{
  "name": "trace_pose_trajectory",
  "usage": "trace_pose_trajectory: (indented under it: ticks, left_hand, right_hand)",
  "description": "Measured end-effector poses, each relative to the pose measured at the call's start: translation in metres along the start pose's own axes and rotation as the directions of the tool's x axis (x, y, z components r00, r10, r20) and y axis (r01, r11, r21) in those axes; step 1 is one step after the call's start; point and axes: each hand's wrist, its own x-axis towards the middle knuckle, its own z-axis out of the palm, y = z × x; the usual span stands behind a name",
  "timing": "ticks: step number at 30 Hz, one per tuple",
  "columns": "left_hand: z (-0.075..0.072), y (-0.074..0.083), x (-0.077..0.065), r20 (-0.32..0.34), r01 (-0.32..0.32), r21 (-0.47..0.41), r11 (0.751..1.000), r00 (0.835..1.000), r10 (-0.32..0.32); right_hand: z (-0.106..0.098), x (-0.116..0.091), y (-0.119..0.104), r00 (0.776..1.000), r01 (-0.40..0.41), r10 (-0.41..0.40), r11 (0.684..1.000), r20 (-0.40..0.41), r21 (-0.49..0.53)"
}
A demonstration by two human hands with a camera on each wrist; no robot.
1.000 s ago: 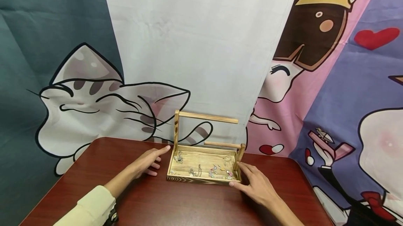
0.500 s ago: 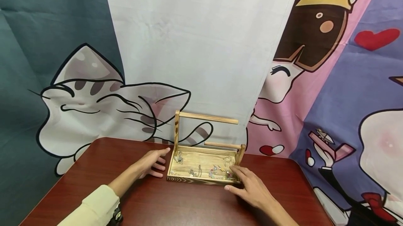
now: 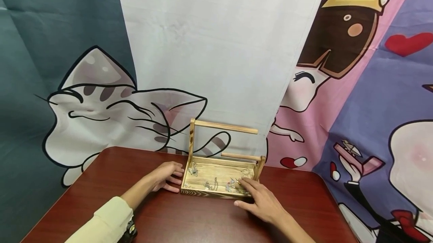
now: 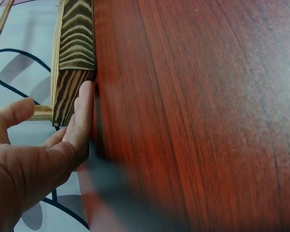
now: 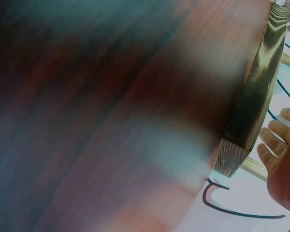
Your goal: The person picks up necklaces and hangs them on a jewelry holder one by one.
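Note:
A wooden jewelry stand, a shallow tray with posts and two bars above it, sits on the table. In the head view my left hand is at the stand's left end. The left wrist view shows its extended fingers right at the tray's end wall, thumb apart. My right hand reaches over the tray's front right corner with fingers extended, hiding part of that corner. Close to those fingertips lies a colorful beaded bracelet, partly covered. A chain lies near the tray's front, and more jewelry is at the back left.
The stand's upper bar and lower bar rise behind the tray. A reddish-brown table holds everything. A printed cloth backdrop hangs right behind the table's far edge.
My right hand has moved left from the stand's right end, over the tray's front right. My left hand has come slightly right, up to the left end. The head view has shifted a little.

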Motion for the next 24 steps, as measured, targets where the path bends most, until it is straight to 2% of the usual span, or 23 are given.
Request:
trace_pose_trajectory:
  ticks: [7, 13, 24]
  left_hand:
    - [0.006, 0.000, 0.003, 0.007, -0.004, 0.016, 1.000, 1.000, 0.004]
    - [0.009, 0.000, 0.003, 0.008, -0.003, 0.039, 0.999, 1.000, 0.003]
    - [0.007, 0.004, 0.003, 0.042, 0.003, 0.056, 0.998, 0.999, -0.006]
  right_hand:
    - [0.004, 0.002, -0.002, 0.998, -0.024, 0.023, 0.999, 0.065, 0.027]
    - [0.007, 0.005, -0.003, 0.996, -0.022, 0.021, 1.000, 0.087, 0.013]
    - [0.011, 0.011, -0.005, 0.984, -0.045, 0.038, 0.998, 0.172, 0.034]
